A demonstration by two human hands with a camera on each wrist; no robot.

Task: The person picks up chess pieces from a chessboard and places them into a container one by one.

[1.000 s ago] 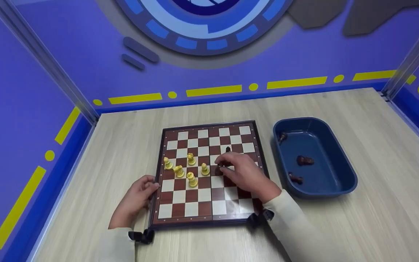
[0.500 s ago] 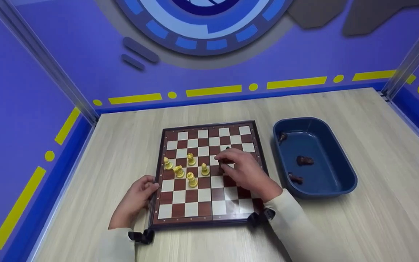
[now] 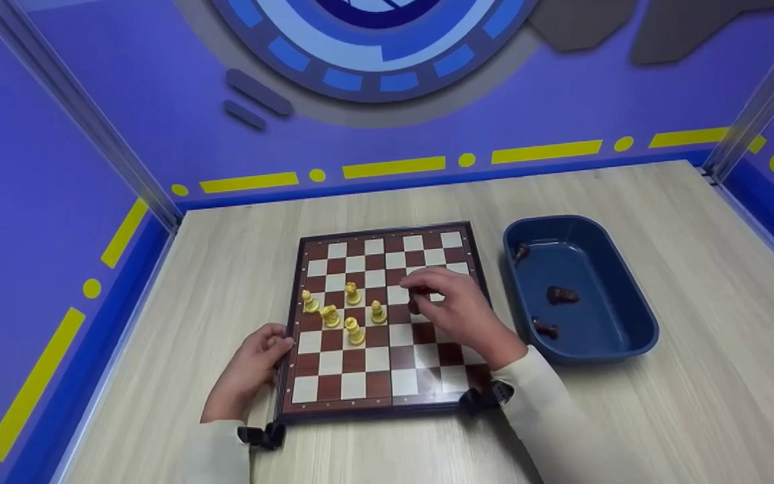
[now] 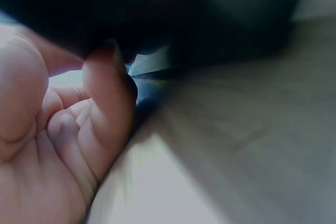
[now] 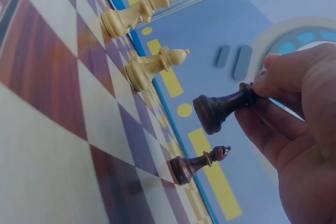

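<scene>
My right hand (image 3: pixel 457 312) pinches a dark chess piece (image 5: pixel 223 109) between thumb and fingers, its top hidden by them. In the right wrist view its base hangs clear of the chessboard (image 3: pixel 355 386). Behind it a dark bishop (image 5: pixel 191 167) stands upright on a square; in the head view my hand covers it. Left of the held piece stand several cream pieces, among them a bishop (image 3: pixel 378 312), a knight (image 3: pixel 330 316) and a taller piece (image 3: pixel 355 332). My left hand (image 3: pixel 249 366) holds the board's left edge, fingers curled against its dark side in the left wrist view.
Right of the board sits a blue bin (image 3: pixel 629 296) with dark chess pieces lying in it, one (image 3: pixel 563 295) near its middle. A wooden table (image 3: pixel 239 262) carries everything. Blue panels (image 3: pixel 400 128) with yellow marks enclose the back and sides.
My right hand has shifted slightly up and to the right with the dark piece, and now covers the dark bishop's top, which showed beyond the fingers earlier. My left hand stays put.
</scene>
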